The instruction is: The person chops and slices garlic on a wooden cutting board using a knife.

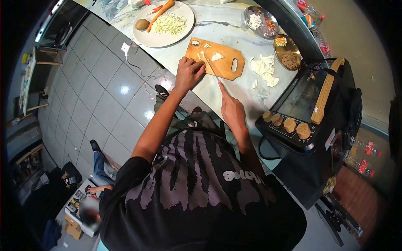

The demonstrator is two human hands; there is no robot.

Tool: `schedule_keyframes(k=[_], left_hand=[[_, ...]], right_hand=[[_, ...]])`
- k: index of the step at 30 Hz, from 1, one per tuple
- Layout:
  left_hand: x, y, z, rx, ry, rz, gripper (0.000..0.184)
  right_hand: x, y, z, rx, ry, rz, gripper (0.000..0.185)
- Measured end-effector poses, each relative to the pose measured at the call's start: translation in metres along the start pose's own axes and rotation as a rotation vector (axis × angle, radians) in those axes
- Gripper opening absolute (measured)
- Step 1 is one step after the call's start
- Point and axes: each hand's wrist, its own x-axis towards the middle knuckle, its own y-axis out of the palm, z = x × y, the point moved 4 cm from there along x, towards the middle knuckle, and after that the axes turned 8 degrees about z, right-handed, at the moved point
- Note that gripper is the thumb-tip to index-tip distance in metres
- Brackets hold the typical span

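My right hand [233, 112] grips a kitchen knife [212, 70], its index finger stretched along the top of the blade. The blade slants across the wooden cutting board [231, 51]. On the board's near left edge rests my left hand [189, 75], fingers curled and closed beside the blade; whatever they hold is hidden. Small pale chopped pieces [217, 56] lie on the board, with a few more near the blade. Right of the board, thin white pieces [264, 69], like leaves or peeled layers, are spread on the marble-patterned counter [217, 27].
A plate [144, 40] holds chopped pale green vegetable, a carrot and a potato. Metal bowls [276, 33] with food stand at the back right. A black countertop oven [299, 96] with wooden knobs is at right. Another person [98, 190] sits at lower left.
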Motion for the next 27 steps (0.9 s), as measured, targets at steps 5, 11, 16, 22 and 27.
schedule_keyframes(k=[5,11,16,22,27], left_hand=[[0.003,-0.004,0.005,-0.096,-0.072,0.045,0.012],[0.012,-0.006,0.007,-0.243,-0.271,0.187,0.013],[0.023,-0.004,0.016,-0.327,-0.461,0.321,0.015],[0.028,-0.006,0.016,-0.313,-0.455,0.387,0.017],[0.022,-0.009,0.007,-0.270,-0.438,0.357,0.016]], right_hand=[[-0.008,-0.007,0.000,0.167,-0.036,0.052,0.054],[-0.015,-0.009,-0.002,0.196,0.015,0.101,0.048],[-0.012,-0.014,-0.003,0.213,0.032,0.147,0.050],[-0.012,-0.011,-0.004,0.139,-0.009,0.116,0.060],[-0.010,0.002,-0.001,0.026,-0.014,0.047,0.067]])
